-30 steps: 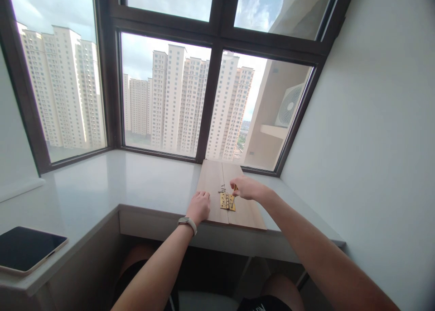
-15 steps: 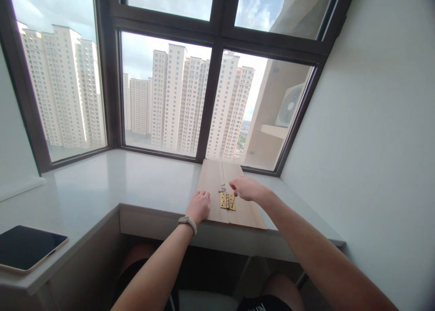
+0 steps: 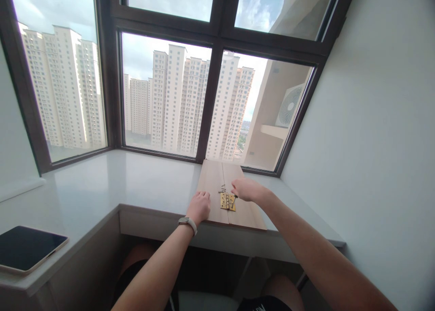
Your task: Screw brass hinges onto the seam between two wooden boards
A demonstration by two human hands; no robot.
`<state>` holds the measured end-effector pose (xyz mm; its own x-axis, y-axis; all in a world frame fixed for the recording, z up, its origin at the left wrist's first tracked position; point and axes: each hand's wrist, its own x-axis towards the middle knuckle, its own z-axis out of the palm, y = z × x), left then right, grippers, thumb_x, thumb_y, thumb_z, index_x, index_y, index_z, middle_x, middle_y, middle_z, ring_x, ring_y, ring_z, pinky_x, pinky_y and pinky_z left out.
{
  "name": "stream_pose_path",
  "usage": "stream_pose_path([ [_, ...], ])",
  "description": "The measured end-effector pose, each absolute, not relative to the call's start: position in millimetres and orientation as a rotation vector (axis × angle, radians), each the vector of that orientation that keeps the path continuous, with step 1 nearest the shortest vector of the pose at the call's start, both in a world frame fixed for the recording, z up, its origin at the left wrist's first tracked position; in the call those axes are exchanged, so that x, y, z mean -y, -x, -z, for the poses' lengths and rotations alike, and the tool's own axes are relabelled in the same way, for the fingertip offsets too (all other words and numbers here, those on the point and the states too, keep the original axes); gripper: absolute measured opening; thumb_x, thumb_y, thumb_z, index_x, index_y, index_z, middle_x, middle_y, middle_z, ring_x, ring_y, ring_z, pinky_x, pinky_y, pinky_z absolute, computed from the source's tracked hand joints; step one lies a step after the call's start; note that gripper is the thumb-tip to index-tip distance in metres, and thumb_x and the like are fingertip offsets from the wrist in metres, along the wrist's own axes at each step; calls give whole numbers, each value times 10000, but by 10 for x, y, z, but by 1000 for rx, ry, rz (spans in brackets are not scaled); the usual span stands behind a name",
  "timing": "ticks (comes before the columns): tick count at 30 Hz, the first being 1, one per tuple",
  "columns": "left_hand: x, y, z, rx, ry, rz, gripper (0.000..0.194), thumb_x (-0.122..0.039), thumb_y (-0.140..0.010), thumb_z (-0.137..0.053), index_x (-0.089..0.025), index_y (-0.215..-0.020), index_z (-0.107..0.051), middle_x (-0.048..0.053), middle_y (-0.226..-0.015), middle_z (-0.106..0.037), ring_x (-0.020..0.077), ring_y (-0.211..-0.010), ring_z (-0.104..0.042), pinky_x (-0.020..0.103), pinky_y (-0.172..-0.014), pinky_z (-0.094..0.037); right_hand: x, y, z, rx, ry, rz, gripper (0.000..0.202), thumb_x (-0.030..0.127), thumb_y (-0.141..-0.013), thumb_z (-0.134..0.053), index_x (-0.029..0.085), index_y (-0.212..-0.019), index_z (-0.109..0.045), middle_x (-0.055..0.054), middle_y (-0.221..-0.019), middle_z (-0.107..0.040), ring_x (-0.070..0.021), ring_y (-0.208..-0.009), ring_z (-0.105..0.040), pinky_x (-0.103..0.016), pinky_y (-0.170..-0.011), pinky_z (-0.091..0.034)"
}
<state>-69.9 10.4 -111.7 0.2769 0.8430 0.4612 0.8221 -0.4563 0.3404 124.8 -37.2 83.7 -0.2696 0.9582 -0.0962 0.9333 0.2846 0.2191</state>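
Observation:
Two light wooden boards lie side by side on the white sill, the left board (image 3: 210,177) against the right board (image 3: 249,213). A gold hinge (image 3: 223,201) rests across their seam near the front edge. Just beyond the hinge is a small cluster of screws (image 3: 222,188). My left hand (image 3: 199,205), with a watch at its wrist, lies on the left board, fingers resting near its left side. Above the hinge's right leaf, my right hand (image 3: 242,188) is closed around a small screwdriver (image 3: 234,200), whose shaft points down to the leaf.
The white sill (image 3: 149,179) runs under the windows and bends toward me at the left. A dark-screened tablet (image 3: 30,247) lies on its left part. Dark window frames (image 3: 204,102) stand behind, and a white wall (image 3: 374,121) rises at the right.
My right hand has shifted slightly to the right and turned a little, still around the screwdriver. My left hand and the boards have stayed in place.

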Motion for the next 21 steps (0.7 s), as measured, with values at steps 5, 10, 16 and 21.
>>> stream_pose_path([
  [5, -108, 704, 1127, -1641, -2482, -929, 302, -269, -1043, -398, -192, -1184, -653, 144, -1226, -660, 291, -1217, -536, 416, -1054, -394, 437, -1244, -886, -2398, -1667, -157, 54, 217, -920, -673, 215, -952, -716, -89, -1016, -752, -228, -926, -695, -274, -664, -407],
  [10, -134, 710, 1157, -1605, -2485, -972, 309, -280, -1050, -380, -195, -1163, -654, 151, -1212, -659, 291, -1202, -543, 418, -1053, -398, 445, -1255, -882, -2417, -1683, -114, 134, 186, -886, -705, 222, -1015, -707, -84, -1087, -744, -222, -971, -686, -269, -673, -410],
  [16, -143, 710, 1166, -1601, -2488, -980, 301, -278, -1047, -389, -186, -1164, -651, 155, -1206, -659, 290, -1206, -543, 417, -1057, -396, 417, -1248, -854, -2370, -1796, -155, 431, 537, -1024, -510, 160, -1116, -698, -175, -1114, -744, -288, -1002, -709, -322, -734, -463],
  [21, -139, 716, 1164, -1604, -2484, -960, 293, -279, -1046, -395, -190, -1156, -651, 154, -1219, -655, 287, -1210, -541, 411, -1061, -391, 417, -1253, -848, -2338, -1751, -229, 349, 401, -1037, -494, 139, -1062, -723, -193, -1085, -747, -296, -979, -719, -329, -732, -463],
])
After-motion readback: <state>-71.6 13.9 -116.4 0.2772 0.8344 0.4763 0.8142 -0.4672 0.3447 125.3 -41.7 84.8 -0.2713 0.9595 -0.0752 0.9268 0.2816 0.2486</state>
